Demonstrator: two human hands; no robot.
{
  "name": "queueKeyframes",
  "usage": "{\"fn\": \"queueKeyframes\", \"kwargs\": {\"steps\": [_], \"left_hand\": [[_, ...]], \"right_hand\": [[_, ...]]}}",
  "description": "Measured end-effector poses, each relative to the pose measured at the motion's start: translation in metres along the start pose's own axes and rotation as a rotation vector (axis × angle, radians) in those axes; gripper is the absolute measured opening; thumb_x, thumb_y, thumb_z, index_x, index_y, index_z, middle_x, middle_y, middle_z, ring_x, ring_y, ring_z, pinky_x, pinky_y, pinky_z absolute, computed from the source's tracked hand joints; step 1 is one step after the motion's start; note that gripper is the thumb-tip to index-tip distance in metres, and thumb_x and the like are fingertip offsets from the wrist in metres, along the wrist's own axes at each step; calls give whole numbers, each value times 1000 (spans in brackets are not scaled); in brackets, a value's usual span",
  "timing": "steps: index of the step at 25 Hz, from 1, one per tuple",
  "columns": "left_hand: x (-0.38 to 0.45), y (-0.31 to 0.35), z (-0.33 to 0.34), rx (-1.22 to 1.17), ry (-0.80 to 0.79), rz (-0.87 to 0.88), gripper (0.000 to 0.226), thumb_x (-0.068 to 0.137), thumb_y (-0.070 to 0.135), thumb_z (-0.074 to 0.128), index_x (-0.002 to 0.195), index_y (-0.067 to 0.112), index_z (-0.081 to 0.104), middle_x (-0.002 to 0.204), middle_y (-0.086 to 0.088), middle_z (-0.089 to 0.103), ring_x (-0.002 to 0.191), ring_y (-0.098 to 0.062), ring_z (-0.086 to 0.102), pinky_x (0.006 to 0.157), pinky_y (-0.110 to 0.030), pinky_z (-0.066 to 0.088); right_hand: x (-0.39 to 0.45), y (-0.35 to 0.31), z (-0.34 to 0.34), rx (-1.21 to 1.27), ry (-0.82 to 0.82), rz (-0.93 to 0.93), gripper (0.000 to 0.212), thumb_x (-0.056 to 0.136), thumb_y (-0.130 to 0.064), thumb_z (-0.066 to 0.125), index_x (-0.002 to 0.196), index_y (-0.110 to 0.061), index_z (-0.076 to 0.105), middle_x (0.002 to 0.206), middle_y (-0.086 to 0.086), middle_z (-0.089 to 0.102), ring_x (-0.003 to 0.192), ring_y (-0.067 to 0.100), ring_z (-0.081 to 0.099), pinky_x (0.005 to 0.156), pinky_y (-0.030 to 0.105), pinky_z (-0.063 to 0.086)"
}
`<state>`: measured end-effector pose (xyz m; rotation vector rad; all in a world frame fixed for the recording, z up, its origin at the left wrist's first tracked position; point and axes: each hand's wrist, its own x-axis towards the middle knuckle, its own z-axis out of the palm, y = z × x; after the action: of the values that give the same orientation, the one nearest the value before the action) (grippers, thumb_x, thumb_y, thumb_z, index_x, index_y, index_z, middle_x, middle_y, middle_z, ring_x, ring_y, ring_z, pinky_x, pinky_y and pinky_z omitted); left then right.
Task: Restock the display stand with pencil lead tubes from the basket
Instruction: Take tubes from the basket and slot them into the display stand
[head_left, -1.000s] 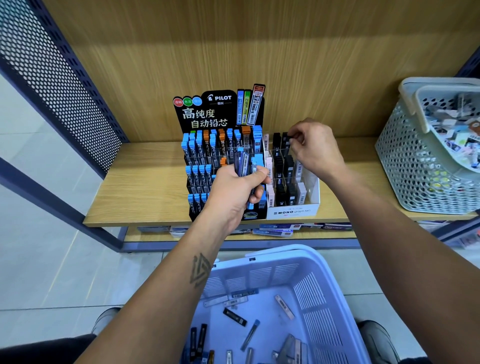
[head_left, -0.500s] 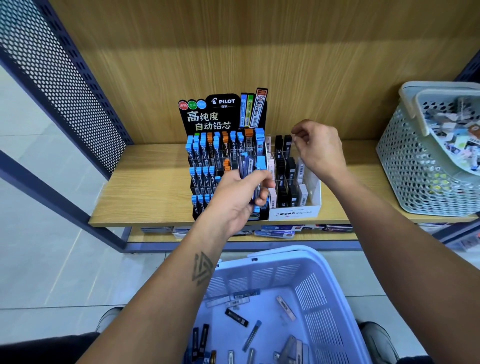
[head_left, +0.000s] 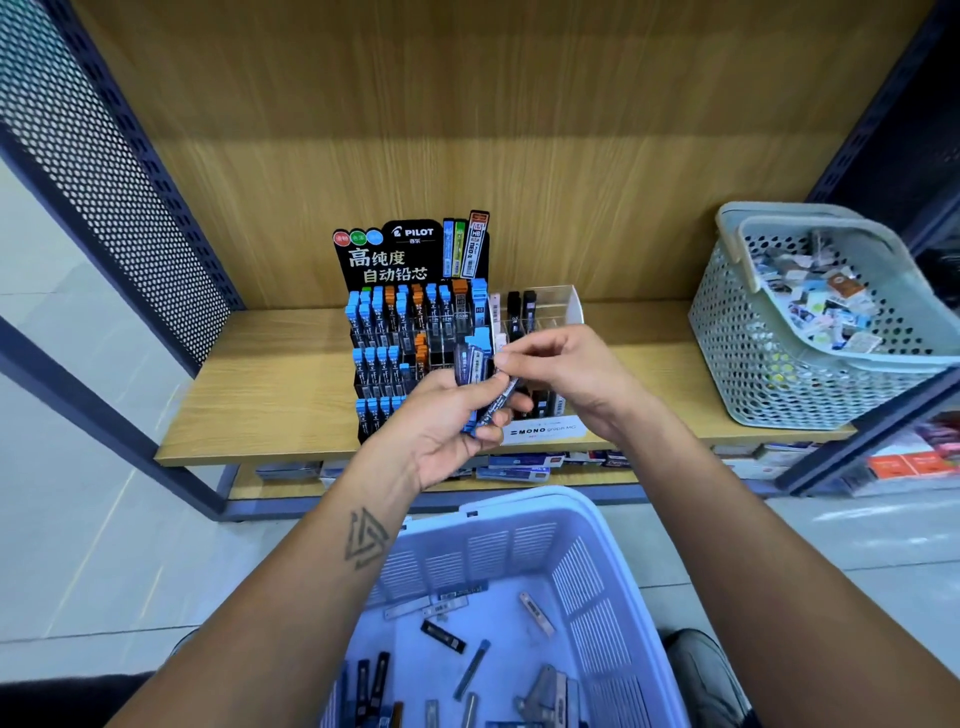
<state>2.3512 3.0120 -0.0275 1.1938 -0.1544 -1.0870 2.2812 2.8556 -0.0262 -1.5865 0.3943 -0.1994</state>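
The black Pilot display stand (head_left: 395, 322) stands on the wooden shelf, its rows filled with blue- and orange-capped lead tubes. A clear and white Mono stand (head_left: 550, 428) adjoins it on the right, holding black tubes. My left hand (head_left: 447, 431) grips a bunch of lead tubes (head_left: 475, 379) in front of the stands. My right hand (head_left: 561, 374) pinches the top of one tube in that bunch. The white basket (head_left: 587, 566) below holds several loose tubes.
A grey-green perforated basket (head_left: 769, 358) full of small items sits on the shelf at right. A perforated metal panel (head_left: 98, 156) closes the shelf's left side. Packs lie on a lower shelf (head_left: 519, 470) under the wooden board.
My right hand left the back of the Mono stand and came down to the bunch in my left hand. My left hand lowered a little.
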Motion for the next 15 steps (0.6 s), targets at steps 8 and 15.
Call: {"fn": "queueKeyframes", "kwargs": {"steps": [8, 15], "left_hand": [[-2, 2, 7, -1, 70, 37, 15, 101, 0, 55, 102, -10, 65, 81, -25, 66, 57, -16, 53, 43, -18, 40], [2, 13, -25, -273, 364, 74, 15, 100, -1, 54, 113, 1, 60, 86, -15, 64, 63, -19, 58, 49, -26, 51]], "right_hand": [[-7, 2, -11, 46, -10, 45, 22, 81, -4, 79, 98, 8, 72, 75, 11, 71, 69, 16, 65, 75, 30, 53], [-8, 2, 51, -371, 13, -330, 25, 79, -18, 84, 99, -16, 69, 101, -2, 65, 90, 6, 62, 80, 17, 48]]}}
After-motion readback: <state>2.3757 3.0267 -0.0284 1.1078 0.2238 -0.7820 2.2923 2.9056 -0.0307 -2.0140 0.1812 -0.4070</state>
